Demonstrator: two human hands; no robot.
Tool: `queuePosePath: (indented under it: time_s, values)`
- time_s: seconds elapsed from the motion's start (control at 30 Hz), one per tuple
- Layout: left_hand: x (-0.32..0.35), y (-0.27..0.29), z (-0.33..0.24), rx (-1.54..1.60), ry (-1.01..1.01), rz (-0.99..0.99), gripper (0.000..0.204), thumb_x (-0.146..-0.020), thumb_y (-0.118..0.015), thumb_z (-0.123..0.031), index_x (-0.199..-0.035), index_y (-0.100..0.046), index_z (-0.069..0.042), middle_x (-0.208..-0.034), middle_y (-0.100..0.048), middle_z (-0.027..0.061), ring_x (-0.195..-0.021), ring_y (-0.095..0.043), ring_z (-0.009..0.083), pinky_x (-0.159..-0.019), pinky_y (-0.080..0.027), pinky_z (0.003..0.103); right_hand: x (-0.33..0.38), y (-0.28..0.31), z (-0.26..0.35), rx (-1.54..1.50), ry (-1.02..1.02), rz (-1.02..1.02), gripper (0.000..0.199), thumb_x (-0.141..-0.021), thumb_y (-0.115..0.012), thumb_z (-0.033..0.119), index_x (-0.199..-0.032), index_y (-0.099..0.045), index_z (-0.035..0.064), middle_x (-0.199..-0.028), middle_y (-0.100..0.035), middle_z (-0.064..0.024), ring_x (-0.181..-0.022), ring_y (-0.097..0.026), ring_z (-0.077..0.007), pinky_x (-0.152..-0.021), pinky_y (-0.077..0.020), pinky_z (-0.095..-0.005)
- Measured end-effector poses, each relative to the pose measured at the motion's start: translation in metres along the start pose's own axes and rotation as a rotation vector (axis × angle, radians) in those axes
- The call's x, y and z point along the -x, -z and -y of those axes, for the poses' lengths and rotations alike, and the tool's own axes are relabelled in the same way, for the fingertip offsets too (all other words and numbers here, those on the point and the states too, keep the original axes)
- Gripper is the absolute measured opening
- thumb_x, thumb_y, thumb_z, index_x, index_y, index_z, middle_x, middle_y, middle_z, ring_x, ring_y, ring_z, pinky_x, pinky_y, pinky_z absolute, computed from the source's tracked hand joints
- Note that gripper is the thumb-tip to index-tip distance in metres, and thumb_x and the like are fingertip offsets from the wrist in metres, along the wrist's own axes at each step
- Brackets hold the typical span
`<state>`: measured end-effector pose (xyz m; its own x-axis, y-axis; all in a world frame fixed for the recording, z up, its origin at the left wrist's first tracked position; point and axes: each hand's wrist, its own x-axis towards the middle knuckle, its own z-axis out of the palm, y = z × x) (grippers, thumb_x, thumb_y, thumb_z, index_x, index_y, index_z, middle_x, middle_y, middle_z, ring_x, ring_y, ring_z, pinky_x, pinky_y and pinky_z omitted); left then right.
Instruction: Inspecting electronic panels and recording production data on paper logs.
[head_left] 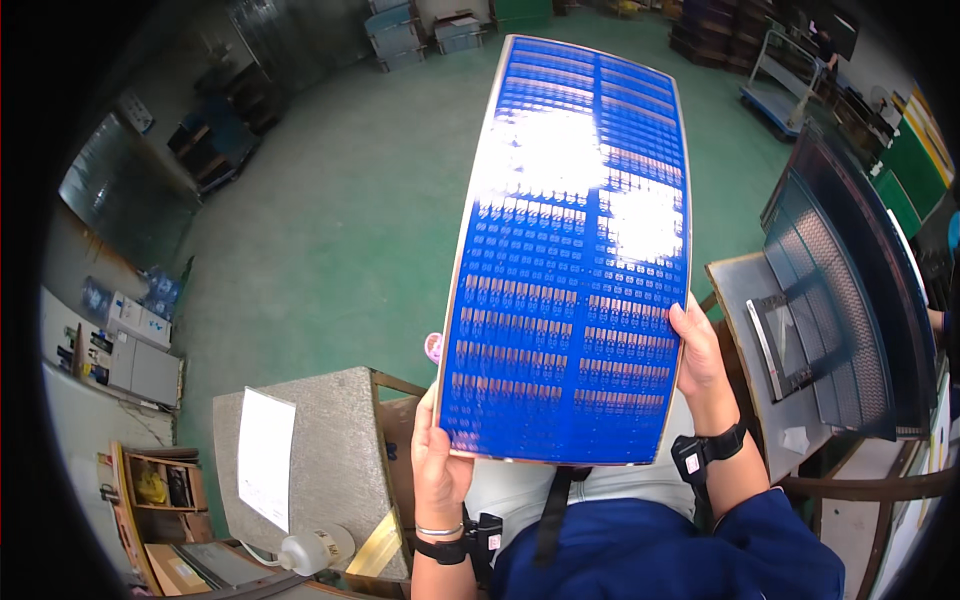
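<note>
Blue circuit panel [570, 260] is standing up in front of me, its long axis running away from my body. I am pinching its near corners: my left hand [438, 462] is clamped on the lower left corner, my right hand [700, 350] higher on the right edge. Left of the panel is lying a grey padded surface [330, 450].

The blue panel [570, 270] is glossy and smooth, throwing white glare, with rows of coppery metallic pads and a thin metal-looking edge. The sheet of paper [266, 455] is matt white on a rough grey block [330, 440]. The green floor [350, 200] looks smooth with a dull sheen.
</note>
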<state>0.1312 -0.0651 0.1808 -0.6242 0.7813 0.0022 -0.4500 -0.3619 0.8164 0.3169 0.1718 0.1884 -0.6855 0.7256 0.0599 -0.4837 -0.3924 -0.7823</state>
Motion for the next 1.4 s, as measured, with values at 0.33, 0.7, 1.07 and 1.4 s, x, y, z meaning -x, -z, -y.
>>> queuePosePath:
  time_s: [0.33, 0.7, 1.07, 1.4]
  values:
    - [0.004, 0.0, 0.033, 0.459, 0.079, -0.255, 0.032, -0.095, -0.046, -0.018, -0.127, -0.044, -0.017, -0.119, -0.054, 0.0035, -0.108, -0.053, 0.0189, -0.091, -0.047, 0.039, 0.006, -0.019, -0.02, -0.116, -0.05, -0.014, 0.035, -0.092, -0.051, 0.015, -0.125, -0.045, 0.0056, -0.123, -0.053, -0.0081, -0.112, -0.052, -0.0206, -0.094, -0.0441, -0.037]
    - [0.009, 0.073, 0.019, 0.143, -0.049, -0.433, 0.024, -0.093, -0.051, -0.025, -0.107, -0.054, -0.006, -0.104, -0.061, 0.0059, -0.094, -0.058, 0.0163, -0.085, -0.047, 0.032, 0.009, 0.072, 0.078, -0.031, 0.464, -0.391, 0.036, -0.096, -0.041, 0.016, -0.125, -0.044, -0.0056, -0.113, -0.06, -0.0132, -0.096, -0.061, -0.0142, -0.083, -0.0521, -0.0248]
    - [0.021, 0.131, 0.014, -0.148, -0.176, -0.524, 0.031, -0.097, -0.043, -0.025, -0.114, -0.051, -0.001, -0.111, -0.057, 0.0081, -0.103, -0.052, 0.0145, -0.092, -0.041, 0.029, 0.032, 0.066, 0.095, 0.255, 0.295, -0.181, 0.044, -0.094, -0.05, 0.023, -0.124, -0.046, -0.0078, -0.093, -0.065, -0.0107, -0.075, -0.063, -0.0103, -0.065, -0.0523, -0.0193]
    - [0.023, 0.114, -0.033, -0.185, -0.458, -0.35, 0.017, -0.095, -0.048, -0.019, -0.107, -0.05, -0.007, -0.111, -0.055, 0.0064, -0.104, -0.052, 0.0162, -0.094, -0.041, 0.033, 0.03, 0.09, 0.098, 0.58, 0.171, -0.154, 0.02, -0.086, -0.062, 0.012, -0.103, -0.055, 0.0031, -0.095, -0.062, -0.0036, -0.087, -0.057, -0.0091, -0.08, -0.0448, -0.0233]
